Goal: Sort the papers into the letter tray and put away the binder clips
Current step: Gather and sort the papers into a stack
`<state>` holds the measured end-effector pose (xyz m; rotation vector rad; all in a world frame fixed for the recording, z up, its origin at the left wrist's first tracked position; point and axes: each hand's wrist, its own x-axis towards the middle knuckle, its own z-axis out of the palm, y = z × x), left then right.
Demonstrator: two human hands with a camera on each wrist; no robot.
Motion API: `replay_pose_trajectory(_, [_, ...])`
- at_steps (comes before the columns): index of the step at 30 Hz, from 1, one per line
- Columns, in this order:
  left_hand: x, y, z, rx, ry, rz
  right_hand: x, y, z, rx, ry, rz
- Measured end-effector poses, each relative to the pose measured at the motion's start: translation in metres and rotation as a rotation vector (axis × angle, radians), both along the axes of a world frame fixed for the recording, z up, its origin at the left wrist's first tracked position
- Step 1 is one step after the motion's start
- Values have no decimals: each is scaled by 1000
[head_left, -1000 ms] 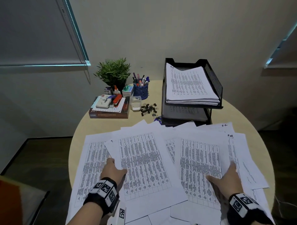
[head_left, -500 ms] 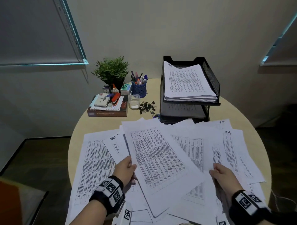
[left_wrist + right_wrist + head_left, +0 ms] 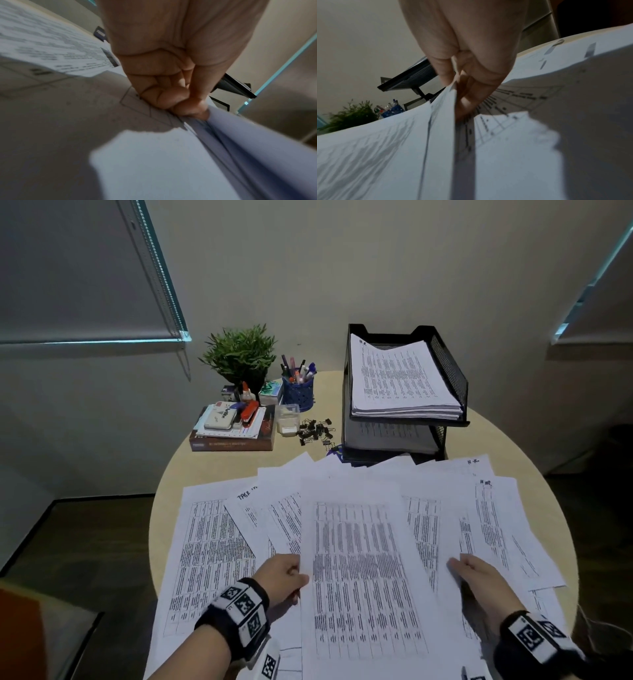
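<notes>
Printed papers (image 3: 212, 546) lie fanned over the near half of the round table (image 3: 205, 467). A small bundle of sheets (image 3: 363, 570) sits on top in the middle, squared toward me. My left hand (image 3: 284, 573) pinches its left edge, thumb and curled fingers (image 3: 173, 98) closed on the sheets (image 3: 240, 135). My right hand (image 3: 479, 580) pinches the right edge, thumb above and fingers (image 3: 471, 97) under the paper (image 3: 402, 142). The black two-tier letter tray (image 3: 452, 378) stands at the back right with a paper stack (image 3: 397, 378) on top. Loose black binder clips (image 3: 315, 431) lie left of the tray.
A clear plastic box (image 3: 287, 419) stands beside the clips. Behind it are a blue pen cup (image 3: 298, 392), a potted plant (image 3: 239, 354) and a book (image 3: 233, 440) stacked with a stapler and stamp pad. More sheets (image 3: 507, 525) spread to the right table edge.
Both hands went from lying flat on the spread papers to pinching a bundle. The bundle, skewed half a second ago, has turned straight between them and slid toward me.
</notes>
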<state>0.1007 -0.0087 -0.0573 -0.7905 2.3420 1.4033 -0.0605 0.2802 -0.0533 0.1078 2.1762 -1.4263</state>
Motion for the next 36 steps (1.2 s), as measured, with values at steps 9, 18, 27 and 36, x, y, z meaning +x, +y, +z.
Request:
replay_pose_trajectory(9, [-24, -8, -2, -70, 62, 597, 1, -4, 3, 131, 145, -3])
replay_pose_trajectory(18, [-29, -13, -10, 196, 117, 610, -2, 14, 0, 144, 100, -48])
replay_pose_trajectory(27, [-43, 19, -2, -97, 59, 554, -12, 14, -8, 121, 21, -99])
replay_pose_trajectory(36, [-62, 27, -4, 274, 154, 775, -10, 15, -11, 141, 66, -64])
